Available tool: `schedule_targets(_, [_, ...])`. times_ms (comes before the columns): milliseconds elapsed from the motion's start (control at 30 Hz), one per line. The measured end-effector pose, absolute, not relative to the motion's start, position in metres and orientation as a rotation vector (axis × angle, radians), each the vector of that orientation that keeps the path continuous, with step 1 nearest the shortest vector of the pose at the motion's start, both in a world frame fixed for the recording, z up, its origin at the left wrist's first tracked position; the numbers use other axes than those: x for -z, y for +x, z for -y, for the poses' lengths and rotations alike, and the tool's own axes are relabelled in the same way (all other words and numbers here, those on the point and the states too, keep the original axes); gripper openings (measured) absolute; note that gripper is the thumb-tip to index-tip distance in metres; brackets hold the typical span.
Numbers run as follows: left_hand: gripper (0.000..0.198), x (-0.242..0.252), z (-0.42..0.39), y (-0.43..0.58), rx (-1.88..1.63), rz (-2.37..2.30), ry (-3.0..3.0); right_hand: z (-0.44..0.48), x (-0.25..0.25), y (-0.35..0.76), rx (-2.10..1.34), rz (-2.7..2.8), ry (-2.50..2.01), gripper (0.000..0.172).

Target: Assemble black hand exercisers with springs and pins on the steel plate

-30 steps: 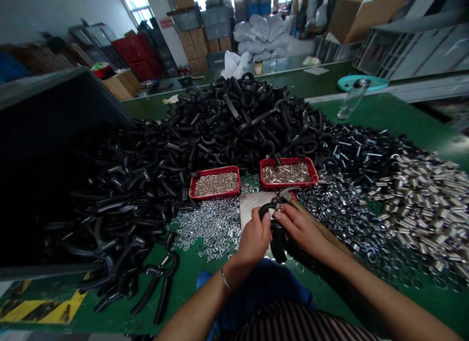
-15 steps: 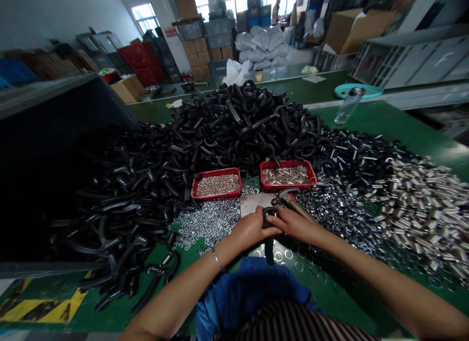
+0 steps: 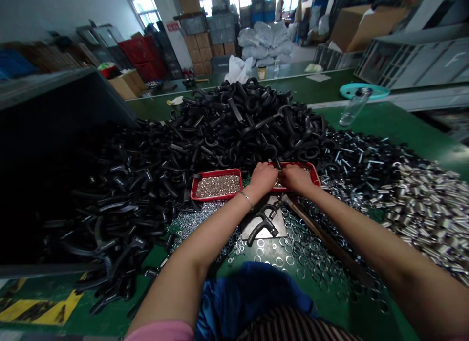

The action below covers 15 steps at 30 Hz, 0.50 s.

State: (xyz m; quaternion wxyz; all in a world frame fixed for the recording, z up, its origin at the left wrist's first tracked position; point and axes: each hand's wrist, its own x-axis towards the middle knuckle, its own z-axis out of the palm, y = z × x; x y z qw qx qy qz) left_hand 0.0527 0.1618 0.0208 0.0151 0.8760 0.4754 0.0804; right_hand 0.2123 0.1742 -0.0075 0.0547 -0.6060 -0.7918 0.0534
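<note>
Both my hands are at the right red tray, which holds small metal pins. My left hand is over its left part, fingers bent together. My right hand is beside it, fingers pinched down into the tray. What either holds is too small or hidden to make out. Below them, a black curved plastic handle with a hook-like end lies on a square metal plate, with a metal cylinder in its upper part. A hammer rests just right of the plate, under my right forearm.
A second red tray of small metal parts stands to the left. Black plastic parts are heaped behind and leftward. Metal rings, washers and silver cylinders spread rightward. A glass bottle stands at the back right.
My hands have let go of the black handle, which now lies on the metal plate. Both have moved forward to the right red tray. The hammer's handle now points nearer to me.
</note>
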Motion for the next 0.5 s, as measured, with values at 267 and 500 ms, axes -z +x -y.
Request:
schedule_targets(267, [0.025,0.008,-0.183,0.064,-0.191,-1.509,2.701,-0.171,0.022,0.216,-0.214,2.221,-1.796,0.019])
schedule_targets(500, [0.024,0.0,-0.132,0.045,-0.609,-1.534,2.562,-0.16,0.012,0.231,-0.326,1.894,-1.661,0.028])
